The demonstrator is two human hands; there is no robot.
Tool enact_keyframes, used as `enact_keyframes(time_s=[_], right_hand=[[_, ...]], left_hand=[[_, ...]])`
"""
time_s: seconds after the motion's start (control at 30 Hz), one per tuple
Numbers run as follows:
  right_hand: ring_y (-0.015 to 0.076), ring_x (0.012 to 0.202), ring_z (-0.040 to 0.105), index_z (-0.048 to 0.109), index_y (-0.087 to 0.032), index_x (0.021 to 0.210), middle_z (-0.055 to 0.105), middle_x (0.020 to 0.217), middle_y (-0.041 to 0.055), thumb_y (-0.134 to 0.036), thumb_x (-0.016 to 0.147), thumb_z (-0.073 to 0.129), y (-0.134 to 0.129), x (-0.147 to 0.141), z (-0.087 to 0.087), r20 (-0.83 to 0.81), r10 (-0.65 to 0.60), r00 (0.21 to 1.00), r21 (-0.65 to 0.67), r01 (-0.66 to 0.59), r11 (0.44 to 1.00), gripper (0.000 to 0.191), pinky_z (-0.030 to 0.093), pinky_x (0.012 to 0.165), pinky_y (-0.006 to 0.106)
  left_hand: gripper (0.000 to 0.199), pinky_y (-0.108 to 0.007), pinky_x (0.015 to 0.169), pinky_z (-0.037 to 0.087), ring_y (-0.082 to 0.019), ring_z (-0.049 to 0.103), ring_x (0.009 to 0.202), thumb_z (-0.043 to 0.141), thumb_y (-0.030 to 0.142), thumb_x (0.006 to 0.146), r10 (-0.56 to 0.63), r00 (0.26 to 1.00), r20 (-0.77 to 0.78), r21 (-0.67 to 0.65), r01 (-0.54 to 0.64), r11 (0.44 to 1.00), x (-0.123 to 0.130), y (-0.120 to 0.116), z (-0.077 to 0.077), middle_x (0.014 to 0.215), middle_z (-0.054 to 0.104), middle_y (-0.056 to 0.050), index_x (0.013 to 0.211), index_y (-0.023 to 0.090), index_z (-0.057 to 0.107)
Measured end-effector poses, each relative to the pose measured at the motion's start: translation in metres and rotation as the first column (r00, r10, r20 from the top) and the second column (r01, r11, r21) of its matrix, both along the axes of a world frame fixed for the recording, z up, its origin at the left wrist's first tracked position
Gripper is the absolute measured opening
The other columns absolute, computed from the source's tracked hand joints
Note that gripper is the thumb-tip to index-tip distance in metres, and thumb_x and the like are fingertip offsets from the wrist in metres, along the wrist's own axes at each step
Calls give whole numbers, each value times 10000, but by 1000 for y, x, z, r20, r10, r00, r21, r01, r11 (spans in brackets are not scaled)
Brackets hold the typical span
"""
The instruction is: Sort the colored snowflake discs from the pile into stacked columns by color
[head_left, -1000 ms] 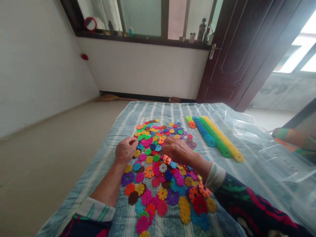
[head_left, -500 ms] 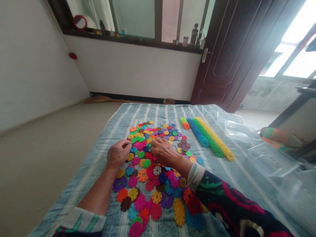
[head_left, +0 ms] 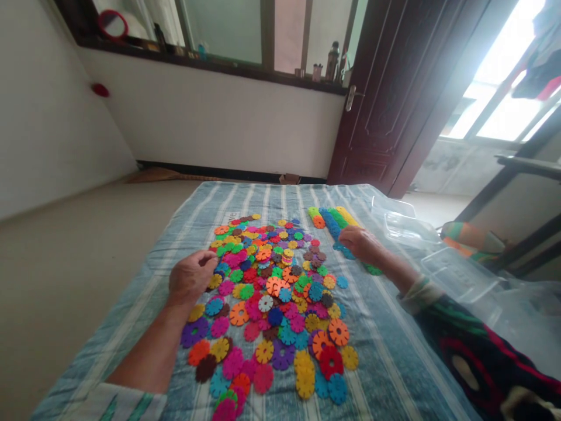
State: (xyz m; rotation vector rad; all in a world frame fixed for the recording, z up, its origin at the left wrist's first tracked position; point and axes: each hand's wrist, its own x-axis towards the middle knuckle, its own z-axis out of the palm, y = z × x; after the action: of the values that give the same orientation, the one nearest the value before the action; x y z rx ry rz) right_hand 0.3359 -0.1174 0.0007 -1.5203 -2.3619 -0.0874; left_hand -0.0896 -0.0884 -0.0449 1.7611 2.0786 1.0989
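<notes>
A loose pile of notched plastic discs [head_left: 254, 292] in many colours covers the middle of the cloth. My left hand [head_left: 193, 278] is at the pile's left edge, thumb and fingers pinched together. Whatever sits in that pinch is too small to make out. My right hand [head_left: 359, 242] is away from the pile, over the rows at the right, with its fingers closed; their contents are hidden. Beneath it run a blue row of overlapping discs [head_left: 331, 220], a green row [head_left: 374, 269] and a yellow row [head_left: 346, 214], each partly covered by the hand. A short green-and-orange row [head_left: 314, 215] lies beside them.
Clear plastic containers [head_left: 460, 272] stand along the right side of the striped cloth [head_left: 175, 245]. Beyond the far edge are a wall, a windowsill [head_left: 210, 65] with bottles and a round mirror, and a dark red door [head_left: 377, 99].
My right hand has moved right, from the middle of the pile to the disc rows. My left hand keeps its pinch at the pile's left edge. The view has shifted slightly.
</notes>
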Motion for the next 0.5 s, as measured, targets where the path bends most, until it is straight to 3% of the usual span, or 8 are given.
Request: enact_keyframes(time_s=[0.17, 0.5], right_hand=[[183, 793, 598, 679, -208, 742, 621, 813, 49, -211, 915, 426, -1, 31, -8, 12, -38, 999, -46, 39, 998, 306, 465, 748, 298], [167, 779, 603, 663, -180, 707, 628, 807, 62, -164, 890, 422, -3, 34, -17, 60, -57, 997, -33, 59, 998, 303, 433, 708, 267]], left_hand=[[200, -263, 626, 443, -198, 643, 691, 597, 361, 716, 14, 1000, -21, -31, -15, 999, 0, 0, 1, 754, 724, 1, 824, 227, 700], [249, -243, 661, 445, -187, 656, 738, 600, 345, 725, 19, 999, -30, -63, -20, 998, 3, -3, 6, 786, 730, -7, 878, 187, 717]])
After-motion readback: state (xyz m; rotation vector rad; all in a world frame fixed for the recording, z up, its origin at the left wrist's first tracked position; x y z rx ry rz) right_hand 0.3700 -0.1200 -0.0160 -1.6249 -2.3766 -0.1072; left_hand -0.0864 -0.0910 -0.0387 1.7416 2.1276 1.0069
